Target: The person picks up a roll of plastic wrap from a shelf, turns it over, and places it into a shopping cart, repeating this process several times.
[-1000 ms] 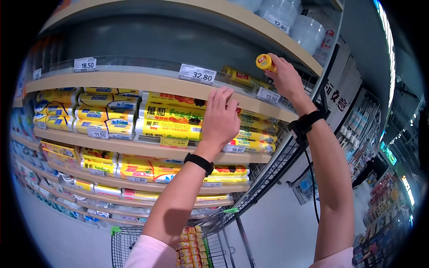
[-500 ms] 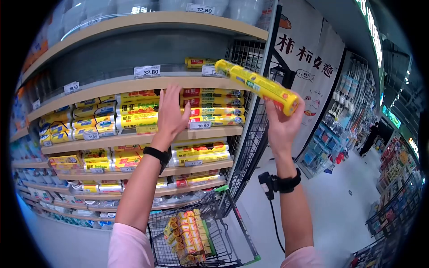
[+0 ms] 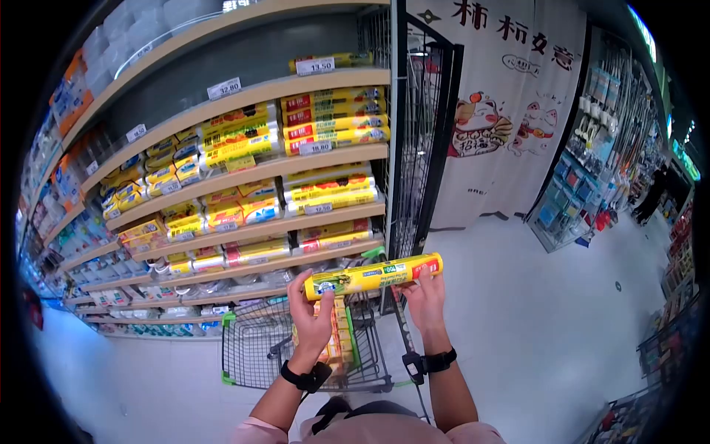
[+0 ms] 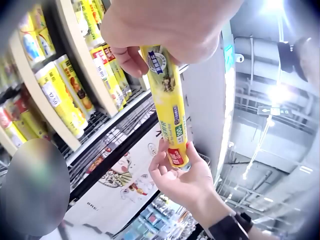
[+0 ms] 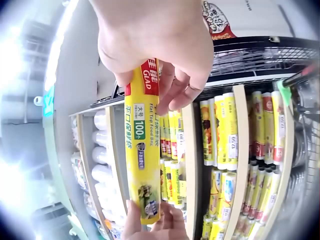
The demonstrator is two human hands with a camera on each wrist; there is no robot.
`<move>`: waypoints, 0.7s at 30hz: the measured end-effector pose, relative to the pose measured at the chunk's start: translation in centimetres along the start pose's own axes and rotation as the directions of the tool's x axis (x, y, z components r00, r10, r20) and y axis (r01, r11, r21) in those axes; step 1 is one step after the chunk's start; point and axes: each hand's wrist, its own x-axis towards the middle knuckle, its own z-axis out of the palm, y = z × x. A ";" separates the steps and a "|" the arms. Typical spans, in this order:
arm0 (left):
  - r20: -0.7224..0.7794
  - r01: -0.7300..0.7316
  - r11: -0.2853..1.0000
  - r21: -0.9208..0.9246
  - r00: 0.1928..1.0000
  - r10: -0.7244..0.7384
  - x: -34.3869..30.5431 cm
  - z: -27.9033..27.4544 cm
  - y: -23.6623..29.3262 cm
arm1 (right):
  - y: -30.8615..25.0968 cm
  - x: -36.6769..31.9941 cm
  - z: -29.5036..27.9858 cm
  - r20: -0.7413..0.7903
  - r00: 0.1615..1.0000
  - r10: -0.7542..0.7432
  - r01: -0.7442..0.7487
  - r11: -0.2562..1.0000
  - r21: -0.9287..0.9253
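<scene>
So right up close, near the bottom middle of the head view, there's a black strap on each wrist. Just above those, the left hand (image 3: 314,322) has its thumb and fingers curled round the left end of a yellow roll (image 3: 373,275), not open much wider than the roll itself. The right hand (image 3: 425,300) has the other end, thumb on one side and fingers on the other, so pretty much closed on it too. The roll is held sideways, right end a touch higher, GLAD label at that end.

Below and behind it there's a shopping cart (image 3: 248,348) with yellow-and-orange packs (image 3: 342,333) in it. Past that, shelves (image 3: 336,157) full of yellow rolls take up the left and upper middle, with a 13.50 tag (image 3: 316,66) near the top. Upper right has a pale cartoon-cat curtain (image 3: 481,177), then a rack of hanging goods (image 3: 566,192), and way back someone in dark clothes (image 3: 651,196).
</scene>
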 end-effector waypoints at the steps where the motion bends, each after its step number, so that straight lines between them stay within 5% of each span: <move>1: -0.013 0.013 1.000 0.025 1.000 -0.013 -1.6 -0.2 -0.1 | 0.6 -0.3 -1.4 -0.006 0.999 0.040 -0.040 0.999 0.002; 8: -0.032 0.299 0.950 -0.096 0.953 -0.303 -4.5 -3.0 2.3 | 1.9 -1.9 -3.0 0.161 0.970 0.184 -0.189 0.982 0.021; 16: -0.091 0.341 0.923 -0.177 0.928 -0.361 -7.6 -3.0 2.8 | 3.0 -3.9 -3.2 0.221 0.930 0.292 -0.306 0.952 0.029; 21: -0.013 0.537 0.725 -0.431 0.799 -0.601 -9.6 -3.7 3.1 | 4.7 -5.4 -2.1 0.178 0.896 0.406 -0.371 0.907 -0.197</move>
